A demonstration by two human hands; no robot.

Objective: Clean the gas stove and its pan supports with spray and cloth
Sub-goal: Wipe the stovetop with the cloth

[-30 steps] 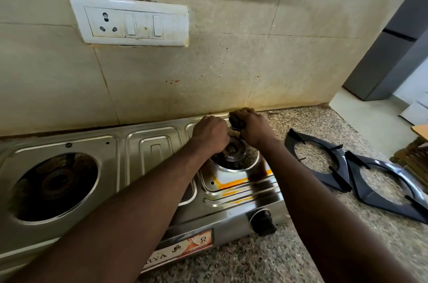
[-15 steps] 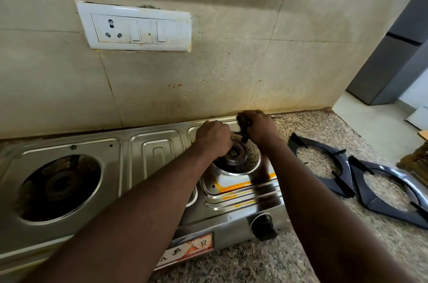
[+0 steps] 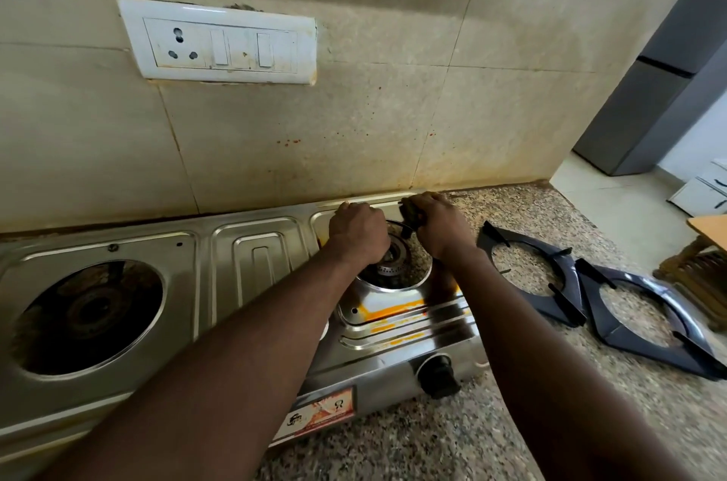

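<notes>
Barely any change vs 1 s ago: we're still working at stove (image 3: 251,256) burner (image 3: 393,264). R hand (image 3: 440,228) grip is pinching dark piece (image 3: 409,219) at back rim; L hand (image 3: 358,230) curled, contents can't tell. Supports (image 3: 527,241) lying on tabletop (image 3: 432,441); wiping prob. not started.

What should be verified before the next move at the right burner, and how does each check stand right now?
1. Two dark metal pan supports off the stainless steel gas stove, lying on the speckled granite counter: ok.
2. Black control knob on the stove's front turned off: cannot tell.
3. Left hand curled over the round right burner; what it grips is hidden: cannot tell.
4. Right hand holds a small dark object at the burner's back edge: ok, object unidentified.
5. Orange stain on the steel in front of the burner wiped: not ok.
6. Spray and cloth at hand: cannot tell, neither in view.
</notes>
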